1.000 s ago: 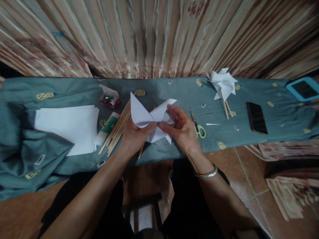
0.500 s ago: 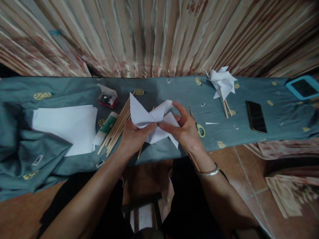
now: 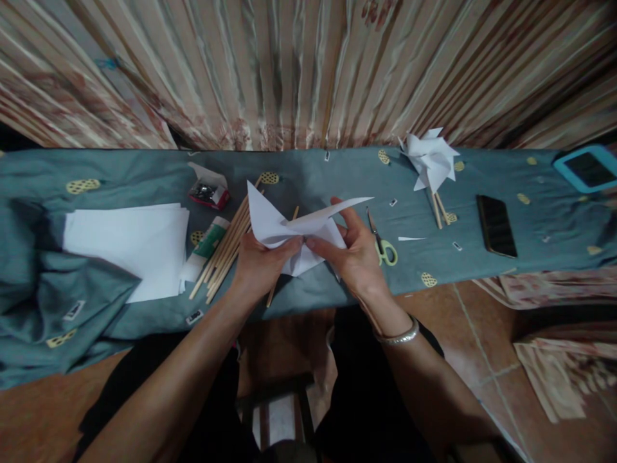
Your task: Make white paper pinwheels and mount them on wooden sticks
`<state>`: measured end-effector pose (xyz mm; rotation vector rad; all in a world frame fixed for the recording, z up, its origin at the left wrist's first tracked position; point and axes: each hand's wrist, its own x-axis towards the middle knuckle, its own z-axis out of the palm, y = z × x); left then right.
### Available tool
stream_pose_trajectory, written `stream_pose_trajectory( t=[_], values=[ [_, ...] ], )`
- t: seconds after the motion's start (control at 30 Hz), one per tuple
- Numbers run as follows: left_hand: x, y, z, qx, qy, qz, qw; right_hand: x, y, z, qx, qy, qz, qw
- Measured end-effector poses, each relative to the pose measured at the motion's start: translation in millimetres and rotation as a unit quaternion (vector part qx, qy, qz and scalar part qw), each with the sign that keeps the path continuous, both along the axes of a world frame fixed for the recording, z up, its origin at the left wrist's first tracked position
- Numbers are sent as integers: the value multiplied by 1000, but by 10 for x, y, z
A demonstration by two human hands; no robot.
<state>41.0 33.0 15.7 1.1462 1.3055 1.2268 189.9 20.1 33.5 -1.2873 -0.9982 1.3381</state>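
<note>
Between my two hands is a white paper pinwheel point(image 3: 267, 222), held just above the cloth-covered table. My left hand point(image 3: 258, 267) grips it from the left, the thumb pressed at its centre. From the right, my right hand point(image 3: 354, 251) pinches it, its thumb tip close to the left one. One long paper point sticks out to the upper right, past the right fingers. The fingers under the paper are partly hidden. A single wooden stick point(image 3: 270, 296) lies beneath the pinwheel, mostly covered by it. Green-handled scissors point(image 3: 385, 251) rest just right of my right hand.
Left of my hands lie a bundle of wooden sticks point(image 3: 224, 254), a glue stick point(image 3: 207, 247), a small box of metal pins point(image 3: 209, 190) and white paper sheets point(image 3: 128, 238). On the right are finished pinwheels point(image 3: 429, 157), a phone point(image 3: 496, 225) and a blue-framed device point(image 3: 588, 168).
The upper right blade, earlier curled back at my right fingers, now extends as a long point to the right. More of the scissors shows. Both thumbs stay at the pinwheel's centre.
</note>
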Motion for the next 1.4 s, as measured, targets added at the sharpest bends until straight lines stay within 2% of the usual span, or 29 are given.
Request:
stream_pose_trajectory(
  t=[0.2,0.5,0.87,1.17,1.4],
  values=[
    [-27,1,53,17,60,-8,998,-46,-15,-14,20,-35,-24,999],
    [-8,0,47,8,64,-11,998,-17,-16,-25,65,-112,-25,991],
    [1,-7,24,13,77,6,997,36,-6,-26,52,-92,-22,994],
    [99,-23,160,11,95,7,995,80,-12,12,45,-54,-19,997],
    [146,-30,146,-1,43,-12,999,117,-40,31,65,-82,-5,995]
  ],
)
